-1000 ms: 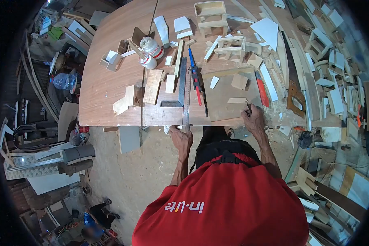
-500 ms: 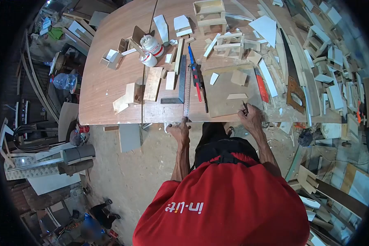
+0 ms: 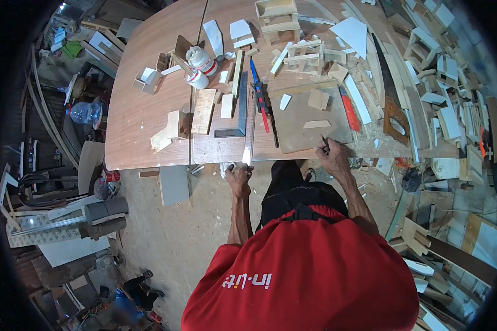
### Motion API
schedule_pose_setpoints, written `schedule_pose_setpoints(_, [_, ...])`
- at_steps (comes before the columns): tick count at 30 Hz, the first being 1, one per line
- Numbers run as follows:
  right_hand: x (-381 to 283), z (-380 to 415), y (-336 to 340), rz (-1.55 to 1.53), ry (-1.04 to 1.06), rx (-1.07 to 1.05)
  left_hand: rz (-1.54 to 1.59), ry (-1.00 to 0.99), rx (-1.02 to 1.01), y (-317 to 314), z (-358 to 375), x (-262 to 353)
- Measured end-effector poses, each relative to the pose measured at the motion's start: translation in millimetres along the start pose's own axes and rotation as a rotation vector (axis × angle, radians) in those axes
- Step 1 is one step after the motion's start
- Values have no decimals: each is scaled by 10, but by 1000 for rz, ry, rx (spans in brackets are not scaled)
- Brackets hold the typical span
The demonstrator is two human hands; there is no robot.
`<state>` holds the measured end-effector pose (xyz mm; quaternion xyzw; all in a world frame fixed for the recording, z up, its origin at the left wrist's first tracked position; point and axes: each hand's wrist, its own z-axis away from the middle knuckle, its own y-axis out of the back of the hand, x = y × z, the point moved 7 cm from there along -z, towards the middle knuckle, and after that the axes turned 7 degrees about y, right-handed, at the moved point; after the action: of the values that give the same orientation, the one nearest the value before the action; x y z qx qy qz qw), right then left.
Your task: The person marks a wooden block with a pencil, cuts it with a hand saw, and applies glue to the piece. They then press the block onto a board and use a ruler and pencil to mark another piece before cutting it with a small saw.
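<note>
My left hand (image 3: 239, 179) is closed at the table's front edge, around the near end of a long metal ruler (image 3: 249, 132). My right hand (image 3: 333, 156) pinches a dark pencil (image 3: 326, 144) over the front edge of a thin brown board (image 3: 292, 129). Lying on that board are a small wooden strip (image 3: 317, 124), a wooden block (image 3: 318, 99) and a white piece (image 3: 285, 101). Left of the ruler lies a metal square (image 3: 242, 110); to its right is a blue and red clamp (image 3: 260, 96).
Glue containers (image 3: 201, 60) stand on the table (image 3: 149, 121) at the left. A handsaw (image 3: 395, 121), an orange-red tool (image 3: 350, 112) and wooden strips lie at the right. Small wooden frames (image 3: 305, 58) are at the back. Part of another person (image 3: 141, 291) shows at the lower left.
The ruler's near end has shifted slightly left and down with my left hand. My right hand has moved slightly left, and the pencil tip now points up and left.
</note>
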<state>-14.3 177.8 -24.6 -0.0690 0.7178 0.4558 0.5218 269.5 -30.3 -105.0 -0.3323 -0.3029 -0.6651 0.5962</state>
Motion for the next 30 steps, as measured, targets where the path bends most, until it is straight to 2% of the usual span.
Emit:
schedule_pose_setpoints(2, [-62,-9,-15,-11,19,3,-87,76,-267,3,-35,-59])
schedule_pose_setpoints(4, [-128,-1,-53,17,-5,-75,1,106,-245,36,175,2])
schedule_pose_setpoints(6, [-203,6,-68,41,27,-79,240,271,-332,42,330,-63])
schedule_pose_setpoints(10, [-345,15,-163,84,167,-127,313,317,-423,55,535,-153])
schedule_pose_setpoints(14, [-397,48,-265,-83,180,-195,278,329,-470,104,756,-406])
schedule_pose_setpoints(16, [-520,62,-259,-126,242,-126,248,338,-459,72,880,-413])
schedule_pose_setpoints(18, [-578,72,-303,-196,177,-159,148,211,-562,-57,1008,-313])
schedule_pose_setpoints(19, [-652,67,-334,-172,196,-193,14,177,-506,-146,1067,-220])
schedule_pose_setpoints(20, [-722,55,-378,-170,191,-192,12,181,-509,-283,1115,-133])
schedule_pose_setpoints(22, [-921,31,-277,-340,346,45,-148,143,-608,-614,1171,-16])
schedule_pose_setpoints(24, [-858,10,-300,-260,310,10,-135,126,-684,-920,1156,-96])
schedule_pose_setpoints(26, [-740,-29,-252,-331,158,3,-123,111,-765,-1169,1221,-57])
schedule_pose_setpoints(28, [-690,-6,-88,-294,170,-46,-546,-65,-929,-1433,1483,99])
schedule_pose_setpoints(29, [-589,26,-58,-366,84,-88,-665,-213,-944,-1455,1452,100])
schedule_pose_setpoints(30, [-482,88,-41,-440,-6,-130,-670,-208,-951,-1491,1460,138])
